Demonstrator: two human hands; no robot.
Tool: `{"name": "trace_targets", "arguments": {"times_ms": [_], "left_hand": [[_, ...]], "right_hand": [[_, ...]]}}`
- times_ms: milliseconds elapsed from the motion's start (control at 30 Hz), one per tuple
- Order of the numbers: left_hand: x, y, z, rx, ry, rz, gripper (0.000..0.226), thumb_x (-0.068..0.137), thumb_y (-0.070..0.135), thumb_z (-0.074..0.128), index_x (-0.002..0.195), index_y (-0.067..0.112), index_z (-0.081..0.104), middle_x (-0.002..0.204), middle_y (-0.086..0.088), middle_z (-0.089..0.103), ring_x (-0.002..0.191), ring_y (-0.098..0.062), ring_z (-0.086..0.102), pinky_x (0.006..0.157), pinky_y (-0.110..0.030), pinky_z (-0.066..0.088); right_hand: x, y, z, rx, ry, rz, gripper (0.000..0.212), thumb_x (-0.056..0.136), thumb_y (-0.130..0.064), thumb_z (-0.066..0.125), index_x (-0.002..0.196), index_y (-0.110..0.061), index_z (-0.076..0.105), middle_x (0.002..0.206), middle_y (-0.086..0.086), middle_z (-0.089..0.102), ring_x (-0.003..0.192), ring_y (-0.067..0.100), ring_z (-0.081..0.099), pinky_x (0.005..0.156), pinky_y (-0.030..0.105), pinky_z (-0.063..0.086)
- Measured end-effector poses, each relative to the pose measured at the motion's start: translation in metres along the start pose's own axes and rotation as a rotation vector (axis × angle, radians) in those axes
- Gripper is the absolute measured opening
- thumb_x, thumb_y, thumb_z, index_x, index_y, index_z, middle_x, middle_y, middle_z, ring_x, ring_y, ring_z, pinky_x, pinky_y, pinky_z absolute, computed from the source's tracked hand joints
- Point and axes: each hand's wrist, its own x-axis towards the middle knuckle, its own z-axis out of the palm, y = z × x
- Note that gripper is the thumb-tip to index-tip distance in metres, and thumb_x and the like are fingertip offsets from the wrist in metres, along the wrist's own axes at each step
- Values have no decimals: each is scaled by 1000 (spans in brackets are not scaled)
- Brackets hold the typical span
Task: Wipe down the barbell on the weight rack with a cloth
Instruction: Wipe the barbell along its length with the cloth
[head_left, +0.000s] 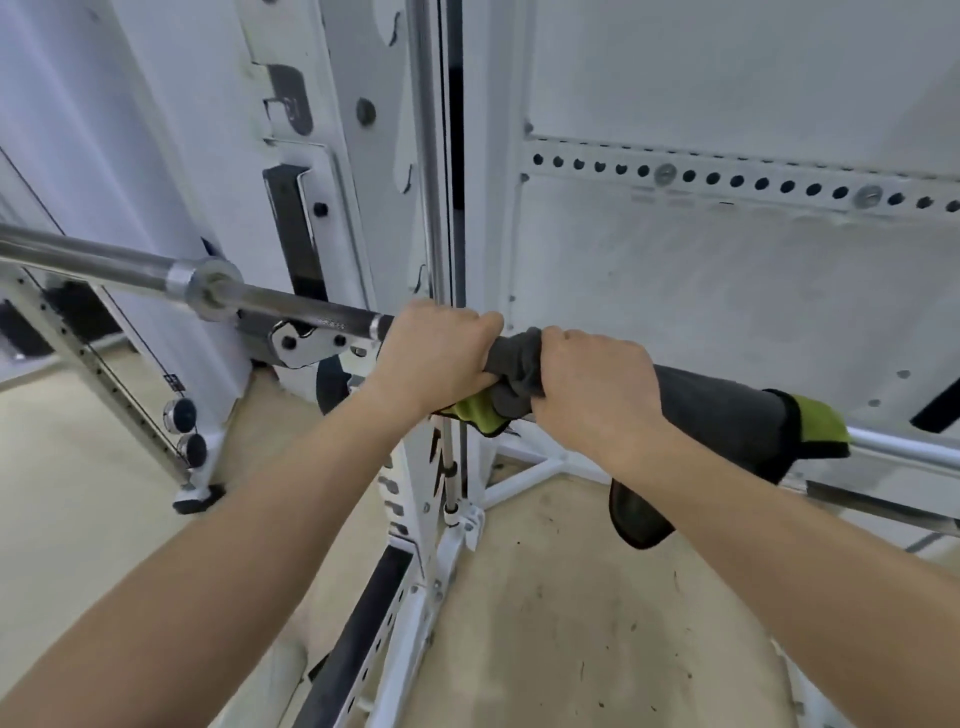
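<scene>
A steel barbell (291, 303) runs from the left edge down to the right across the white weight rack (332, 218), with its collar at the left. A dark grey cloth with a green underside (727, 410) is draped over the bar. My left hand (431, 358) grips the bar and the bunched left end of the cloth. My right hand (592, 395) is closed over the cloth on the bar just to the right of it. The two hands nearly touch. One cloth corner hangs below my right wrist.
A chrome guide rod (428, 156) stands upright behind my left hand. A perforated white rail (753, 182) crosses the wall at the right. Rack feet and base tubes (524, 483) lie on the beige floor below. Two black knobs (184, 431) stick out at lower left.
</scene>
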Motion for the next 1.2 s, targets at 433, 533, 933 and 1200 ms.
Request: {"name": "trace_targets", "arguments": {"times_ms": [433,533,933,1200], "left_hand": [[-23,-46,7,-113,-25,-254,22,70,43,54,72,22,54,57,3,54,51,-25,52,57,-33,46],[-12,-12,3,-145,10,-214,20,70,41,59,76,23,58,59,5,57,52,-22,52,55,-28,38],[-28,-89,11,-41,-188,-158,34,77,57,57,71,26,45,57,5,47,52,-23,50,54,-29,35],[-33,-21,4,-206,0,-221,36,73,33,69,103,15,62,90,-3,67,83,-27,62,81,-39,45]], "right_hand": [[24,-36,16,19,146,-116,21,91,-29,62,104,-16,51,73,-3,44,58,17,42,53,31,29],[3,-3,10,-58,116,-77,24,93,-34,58,99,-18,42,74,-2,42,60,19,41,52,32,25],[55,-64,5,106,-30,-135,14,97,-24,53,93,-18,40,70,-3,39,66,22,51,64,34,34],[21,-34,18,-49,162,-126,24,88,-28,68,102,-15,52,71,-1,41,56,19,39,51,31,25]]}}
